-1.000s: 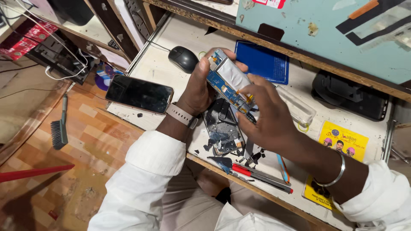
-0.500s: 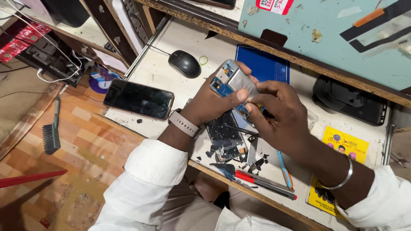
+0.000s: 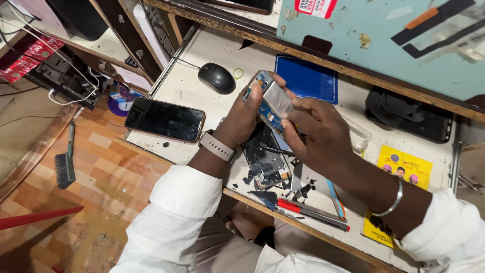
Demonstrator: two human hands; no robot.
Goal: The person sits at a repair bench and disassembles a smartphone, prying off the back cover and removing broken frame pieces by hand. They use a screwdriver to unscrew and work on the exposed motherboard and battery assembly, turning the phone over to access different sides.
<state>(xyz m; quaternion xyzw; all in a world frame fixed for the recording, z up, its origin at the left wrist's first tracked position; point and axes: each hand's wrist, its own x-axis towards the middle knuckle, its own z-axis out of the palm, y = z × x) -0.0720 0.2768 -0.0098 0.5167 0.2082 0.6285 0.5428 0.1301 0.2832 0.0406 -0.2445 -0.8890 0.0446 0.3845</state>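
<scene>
An opened phone [image 3: 271,101] with its back off, showing a silver battery and blue circuit board, is held above the white bench [image 3: 192,76]. My left hand [image 3: 242,119], with a pale watch strap on the wrist, grips its left side and top. My right hand [image 3: 318,134], with a silver bangle on the wrist, presses its fingers on the battery and lower part. Under the hands lie black broken pieces and a dark phone panel [image 3: 265,167].
A whole phone with a dark screen [image 3: 164,120] lies at the bench's left. A black mouse [image 3: 216,78] and a blue mat [image 3: 307,78] sit behind. Red-handled tools [image 3: 303,210] and a yellow card [image 3: 401,174] lie near the front edge. A brush [image 3: 64,164] lies on the floor.
The view has shifted slightly. My right hand has slid higher over the phone, its fingers now on the battery. My left hand keeps its grip.
</scene>
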